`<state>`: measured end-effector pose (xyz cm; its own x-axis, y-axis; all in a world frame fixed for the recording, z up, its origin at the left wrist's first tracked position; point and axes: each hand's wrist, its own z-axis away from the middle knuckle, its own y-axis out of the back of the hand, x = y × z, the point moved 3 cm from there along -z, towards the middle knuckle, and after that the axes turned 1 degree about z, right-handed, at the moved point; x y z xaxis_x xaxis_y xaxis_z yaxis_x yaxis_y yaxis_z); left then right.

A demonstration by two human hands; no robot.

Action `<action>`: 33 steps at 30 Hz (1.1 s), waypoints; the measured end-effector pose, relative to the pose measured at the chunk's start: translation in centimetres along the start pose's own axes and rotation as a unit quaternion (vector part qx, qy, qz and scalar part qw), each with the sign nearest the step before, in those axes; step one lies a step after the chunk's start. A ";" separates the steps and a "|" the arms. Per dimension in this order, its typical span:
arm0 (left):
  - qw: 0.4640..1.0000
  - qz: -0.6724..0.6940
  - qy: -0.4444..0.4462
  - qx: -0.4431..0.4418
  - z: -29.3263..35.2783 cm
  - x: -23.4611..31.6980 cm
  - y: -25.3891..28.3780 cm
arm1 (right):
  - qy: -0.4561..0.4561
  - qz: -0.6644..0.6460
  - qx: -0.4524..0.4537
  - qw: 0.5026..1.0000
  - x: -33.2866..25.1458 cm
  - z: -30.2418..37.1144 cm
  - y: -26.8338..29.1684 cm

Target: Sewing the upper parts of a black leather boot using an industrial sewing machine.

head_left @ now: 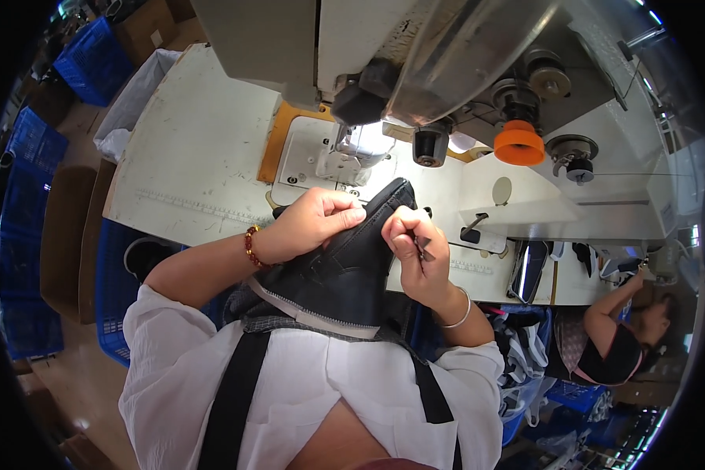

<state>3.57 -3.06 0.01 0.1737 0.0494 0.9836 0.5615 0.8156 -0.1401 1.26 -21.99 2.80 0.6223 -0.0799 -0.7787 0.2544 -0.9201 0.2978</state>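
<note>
A black leather boot upper (333,270) lies across my lap and up against the front edge of the sewing table, its narrow end pointing up and right. Zipper teeth with a pale strip (313,313) run along its lower edge. My left hand (313,223) pinches the upper's edge between thumb and fingers. At the opposite edge, my right hand (419,254) is closed, with a small dark metal tool (425,249) showing between its fingers. Most of that tool is hidden, so its kind cannot be made out. Just beyond both hands is the sewing machine's lit needle area (356,153).
The white tabletop (188,149) carries a printed ruler strip. The machine head (266,47) overhangs it, with an orange thread cup (518,143) at right. Blue crates (94,59) and cardboard stand left. Another person (603,345) works at the far right, beyond a pile of pieces (525,345).
</note>
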 end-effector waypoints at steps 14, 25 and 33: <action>1.000 0.004 -0.001 0.014 0.1 -0.4 0.1 | -0.017 0.303 -0.009 0.953 -2.3 1.5 1.2; 1.000 -0.016 0.009 0.018 0.2 -0.3 0.1 | -0.034 0.398 0.008 0.917 -2.3 1.9 1.1; 1.000 -0.011 0.016 0.020 0.3 0.3 -0.1 | -0.024 0.403 0.005 0.915 -2.5 1.8 1.1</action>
<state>3.32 -2.97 0.33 0.1875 0.0136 0.9822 0.5322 0.8390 -0.1132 -1.37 -23.54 4.06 0.5704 -0.7513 -0.3318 -0.2803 -0.5578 0.7812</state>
